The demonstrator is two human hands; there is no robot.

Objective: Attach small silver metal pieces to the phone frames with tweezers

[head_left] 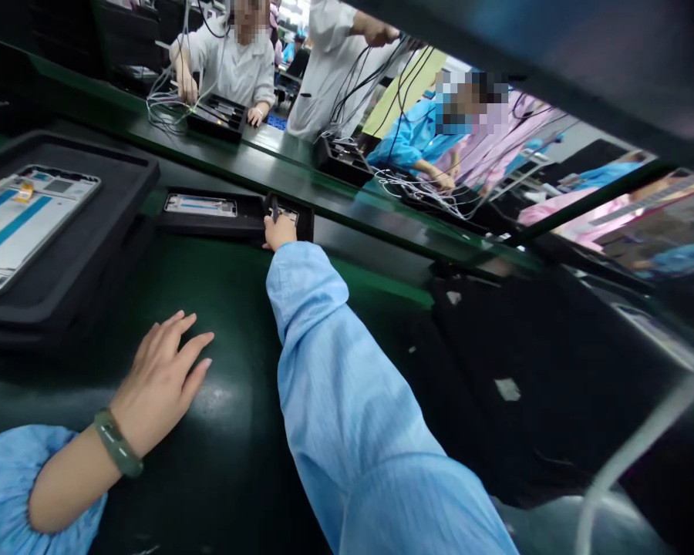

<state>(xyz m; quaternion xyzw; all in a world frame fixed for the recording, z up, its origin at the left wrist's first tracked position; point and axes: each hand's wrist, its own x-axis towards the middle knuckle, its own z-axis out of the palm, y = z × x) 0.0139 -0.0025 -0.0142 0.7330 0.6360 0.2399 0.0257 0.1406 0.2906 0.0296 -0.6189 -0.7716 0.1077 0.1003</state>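
Observation:
My left hand, with a green bangle at the wrist, hovers over or rests on the dark green table. Its fingers are stretched out and hold nothing. My right hand reaches far forward to the right part of a small black foam tray. The fingers there are bent together beside a thin dark piece; what they grip is too small to make out. In the tray's left part lies a silver phone frame with blue strips. Another metallic part shows just behind my right hand.
Stacked black trays stand at the left, a larger silver phone housing on top. Black foam sheets or trays pile up at the right. A raised ledge runs behind; co-workers handle cables and black boxes beyond it.

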